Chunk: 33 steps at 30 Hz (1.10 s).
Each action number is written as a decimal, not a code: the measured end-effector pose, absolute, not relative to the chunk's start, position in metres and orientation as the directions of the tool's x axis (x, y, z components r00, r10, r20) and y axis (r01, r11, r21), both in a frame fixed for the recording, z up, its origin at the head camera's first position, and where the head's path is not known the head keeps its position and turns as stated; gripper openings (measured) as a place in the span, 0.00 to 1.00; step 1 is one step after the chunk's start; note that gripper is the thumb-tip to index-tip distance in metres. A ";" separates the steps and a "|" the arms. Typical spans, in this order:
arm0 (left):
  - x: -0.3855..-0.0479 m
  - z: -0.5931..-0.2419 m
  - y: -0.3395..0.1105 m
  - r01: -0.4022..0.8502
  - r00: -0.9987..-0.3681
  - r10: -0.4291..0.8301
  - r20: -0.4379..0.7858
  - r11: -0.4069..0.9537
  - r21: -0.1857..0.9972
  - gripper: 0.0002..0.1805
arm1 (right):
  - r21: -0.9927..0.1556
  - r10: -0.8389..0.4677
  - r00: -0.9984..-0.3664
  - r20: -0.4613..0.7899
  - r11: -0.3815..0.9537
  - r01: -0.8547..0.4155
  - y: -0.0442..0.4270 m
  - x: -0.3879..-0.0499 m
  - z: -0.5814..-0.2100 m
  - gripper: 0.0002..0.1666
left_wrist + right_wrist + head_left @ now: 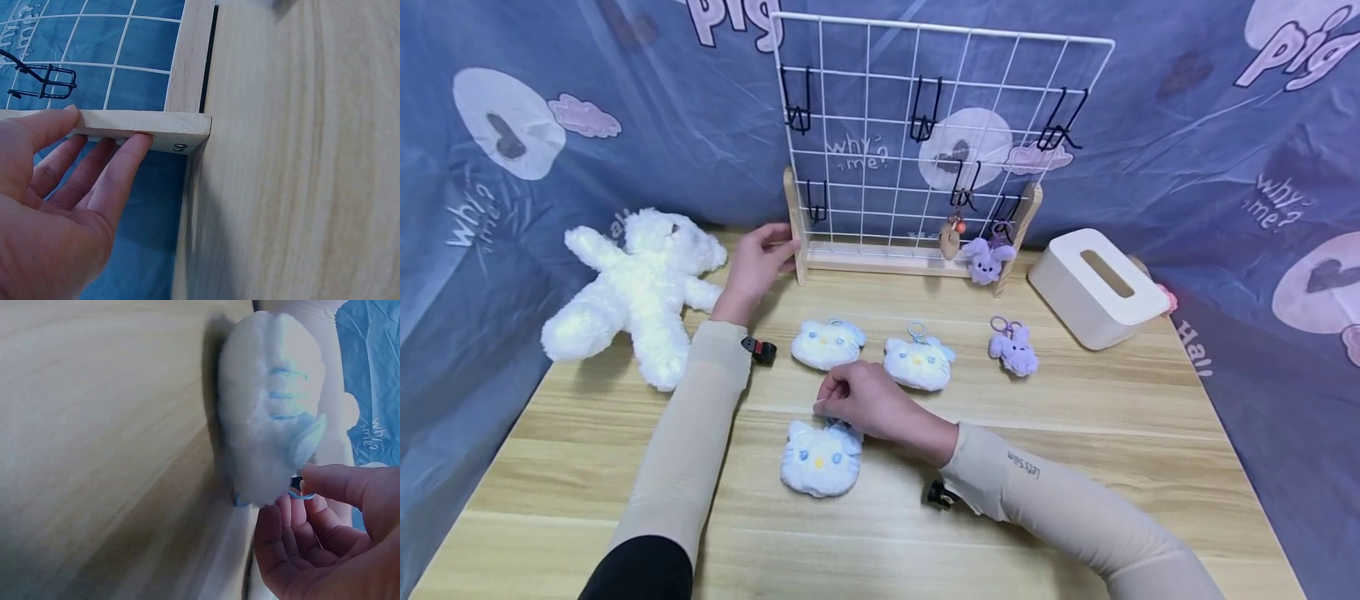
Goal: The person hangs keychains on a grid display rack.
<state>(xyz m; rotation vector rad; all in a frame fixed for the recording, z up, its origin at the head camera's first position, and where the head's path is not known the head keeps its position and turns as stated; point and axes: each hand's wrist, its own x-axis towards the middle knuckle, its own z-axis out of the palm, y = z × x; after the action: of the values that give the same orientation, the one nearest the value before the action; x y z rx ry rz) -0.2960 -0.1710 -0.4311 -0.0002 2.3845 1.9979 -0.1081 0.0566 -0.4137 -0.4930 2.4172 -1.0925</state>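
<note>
My left hand (756, 271) is at the left end of a white wire grid rack (943, 33). In the left wrist view, its thumb and fingers pinch the rack's wooden side post (147, 123) from both faces. Near the middle of the table, my right hand (880, 404) is at the top of a white plush cat-head keychain (821, 462) with blue eyes. The right wrist view shows thumb and fingers pinching its blue ring (302, 495); the plush (269, 406) appears to rest on the table. Two similar cat-head keychains (828, 344) lie just behind.
Several black hooks (926, 112) hang on the grid. A brown charm (950, 240) and a purple plush keychain (986, 261) dangle at its lower right. Another purple plush keychain (1017, 352) lies on the table, left of a white tissue box (1075, 287). A white plush bear (643, 287) lies far left.
</note>
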 end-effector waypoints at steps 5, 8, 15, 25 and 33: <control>-0.297 -0.431 -0.171 -0.019 -1.000 0.021 -0.023 0.175 0.984 0.27 | -0.793 -0.498 -0.840 -0.217 0.591 -0.146 0.056 -0.107 -0.407 0.05; -0.297 -0.430 -0.170 -0.020 -1.000 0.017 -0.024 0.177 0.984 0.27 | -0.800 -0.504 -0.839 -0.204 0.580 -0.154 0.056 -0.106 -0.402 0.05; -0.297 -0.430 -0.170 -0.014 -1.000 0.017 -0.017 0.173 0.985 0.27 | -0.820 -0.523 -0.834 -0.178 0.548 -0.169 0.057 -0.099 -0.391 0.04; -0.297 -0.431 -0.170 -0.018 -1.000 0.017 -0.022 0.175 0.984 0.26 | -0.819 -0.532 -0.837 -0.131 0.533 -0.211 0.057 -0.091 -0.380 0.04; -0.295 -0.431 -0.171 -0.010 -1.000 0.021 -0.014 0.192 0.981 0.27 | -0.814 -0.527 -0.846 -0.080 0.525 -0.250 0.059 -0.089 -0.370 0.04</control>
<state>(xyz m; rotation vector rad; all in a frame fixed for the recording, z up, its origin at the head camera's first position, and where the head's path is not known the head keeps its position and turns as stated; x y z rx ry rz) -0.2952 -0.1709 -0.4310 0.0119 2.4061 1.9818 -0.0890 0.0588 -0.3696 -0.6460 2.4519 -1.2333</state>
